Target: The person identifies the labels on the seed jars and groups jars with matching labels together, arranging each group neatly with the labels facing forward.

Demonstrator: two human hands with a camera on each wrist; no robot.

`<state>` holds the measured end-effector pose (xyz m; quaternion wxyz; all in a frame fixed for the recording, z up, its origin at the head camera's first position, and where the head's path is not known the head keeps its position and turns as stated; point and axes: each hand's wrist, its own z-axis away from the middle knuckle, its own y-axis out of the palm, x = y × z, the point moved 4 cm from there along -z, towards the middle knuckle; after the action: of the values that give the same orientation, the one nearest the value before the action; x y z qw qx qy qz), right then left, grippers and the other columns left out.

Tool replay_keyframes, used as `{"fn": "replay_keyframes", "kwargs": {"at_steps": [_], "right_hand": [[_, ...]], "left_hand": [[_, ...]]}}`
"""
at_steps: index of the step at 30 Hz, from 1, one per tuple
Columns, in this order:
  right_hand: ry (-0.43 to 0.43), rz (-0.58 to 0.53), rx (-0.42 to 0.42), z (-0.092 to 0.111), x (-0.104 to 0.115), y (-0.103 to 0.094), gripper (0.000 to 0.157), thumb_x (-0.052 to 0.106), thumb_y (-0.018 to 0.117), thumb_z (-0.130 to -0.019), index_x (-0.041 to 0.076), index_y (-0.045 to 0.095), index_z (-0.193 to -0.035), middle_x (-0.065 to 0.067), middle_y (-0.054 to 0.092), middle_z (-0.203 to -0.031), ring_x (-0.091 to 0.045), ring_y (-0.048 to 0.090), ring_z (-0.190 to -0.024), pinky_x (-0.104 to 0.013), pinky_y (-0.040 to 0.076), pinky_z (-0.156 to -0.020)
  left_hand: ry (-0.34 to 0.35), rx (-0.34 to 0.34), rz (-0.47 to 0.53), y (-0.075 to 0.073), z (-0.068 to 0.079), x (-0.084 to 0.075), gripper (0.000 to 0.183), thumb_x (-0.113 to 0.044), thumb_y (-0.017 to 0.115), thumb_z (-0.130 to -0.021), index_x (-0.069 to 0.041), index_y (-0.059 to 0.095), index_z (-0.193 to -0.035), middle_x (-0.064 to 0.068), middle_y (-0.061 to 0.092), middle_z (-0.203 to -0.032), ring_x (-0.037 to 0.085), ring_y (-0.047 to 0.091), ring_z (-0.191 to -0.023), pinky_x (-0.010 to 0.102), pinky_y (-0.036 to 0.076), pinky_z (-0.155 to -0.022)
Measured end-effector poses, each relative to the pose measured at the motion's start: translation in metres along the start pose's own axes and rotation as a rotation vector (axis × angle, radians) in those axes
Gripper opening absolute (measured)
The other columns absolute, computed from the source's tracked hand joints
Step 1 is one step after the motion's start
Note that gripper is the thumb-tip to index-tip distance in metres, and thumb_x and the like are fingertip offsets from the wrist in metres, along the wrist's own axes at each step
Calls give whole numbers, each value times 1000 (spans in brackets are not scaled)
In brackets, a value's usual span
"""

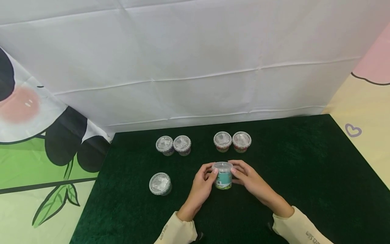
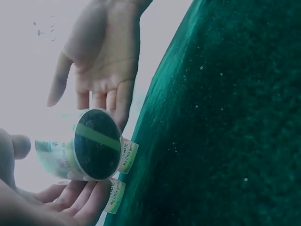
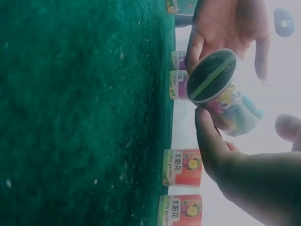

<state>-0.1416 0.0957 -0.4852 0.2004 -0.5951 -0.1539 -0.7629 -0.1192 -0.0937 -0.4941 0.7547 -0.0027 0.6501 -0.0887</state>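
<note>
A small clear plastic cup (image 1: pixel 223 178) with a teal label and a clear lid is held upright between both hands in the head view. My left hand (image 1: pixel 201 184) grips its left side, thumb at the front near the rim. From the other side my right hand (image 1: pixel 255 183) holds it, thumb likewise near the rim. The cup's dark underside (image 2: pixel 97 144) with a pale green stripe shows in the left wrist view. In the right wrist view the cup (image 3: pixel 233 103) is tilted in the picture and its underside shows too, raised off the cloth.
A dark green cloth (image 1: pixel 304 176) covers the table. Two lidded cups with purple labels (image 1: pixel 182 145) stand at back left, two with red labels (image 1: pixel 242 141) behind my hands. Another lidded cup (image 1: pixel 160 184) stands left of my left hand. White fabric (image 1: pixel 195 91) hangs behind.
</note>
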Motion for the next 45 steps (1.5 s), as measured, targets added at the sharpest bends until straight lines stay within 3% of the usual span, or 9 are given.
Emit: {"fn": "replay_keyframes", "kwargs": {"at_steps": [8,14,21,27,31,40,45], "right_hand": [[16,45,-86,3,1,9,56,22,52,-111,2,33,-159,-27,46,-156,-43,50,-143,-56,45,-115],[20,98,-131,1,-1,11,53,21,53,-110,3,36,-158,-27,50,-152,-43,52,-141,-58,46,-114],[30,71,-62,0,3,4,56,25,52,-111,4,35,-160,-25,49,-154,-43,49,-143,-61,41,-117],[47,-17,36,-2,4,0,59,28,50,-112,5,31,-162,-27,41,-160,-46,40,-149,-64,34,-121],[56,-27,46,-4,2,-1,58,28,48,-112,5,31,-163,-26,40,-161,-47,38,-149,-64,33,-121],[12,40,-13,-3,2,4,57,28,49,-113,5,31,-162,-25,47,-154,-44,47,-144,-61,39,-119],[17,73,-50,-1,4,7,57,26,51,-112,6,32,-162,-24,48,-153,-41,51,-142,-59,42,-118]], "left_hand": [[86,-96,-88,9,3,2,42,-28,58,-110,-3,52,-144,17,59,-136,29,62,-119,35,52,-94],[90,-128,-91,16,7,2,42,-25,59,-109,-4,50,-143,17,56,-138,29,60,-120,31,54,-92],[25,-91,-50,11,6,-2,42,-31,60,-109,-9,49,-144,12,56,-140,27,59,-122,39,52,-94],[-25,0,-5,7,3,-3,49,-38,53,-112,-9,47,-151,12,59,-146,30,59,-130,55,48,-109],[-30,22,13,9,3,-2,49,-38,51,-112,-9,47,-151,12,60,-146,29,60,-130,54,47,-111],[33,-84,-22,11,6,-3,44,-32,56,-111,-6,49,-146,13,60,-137,26,61,-118,39,50,-95],[61,-130,-65,13,5,-4,41,-29,59,-110,-6,50,-143,14,58,-135,26,61,-115,36,51,-94]]}}
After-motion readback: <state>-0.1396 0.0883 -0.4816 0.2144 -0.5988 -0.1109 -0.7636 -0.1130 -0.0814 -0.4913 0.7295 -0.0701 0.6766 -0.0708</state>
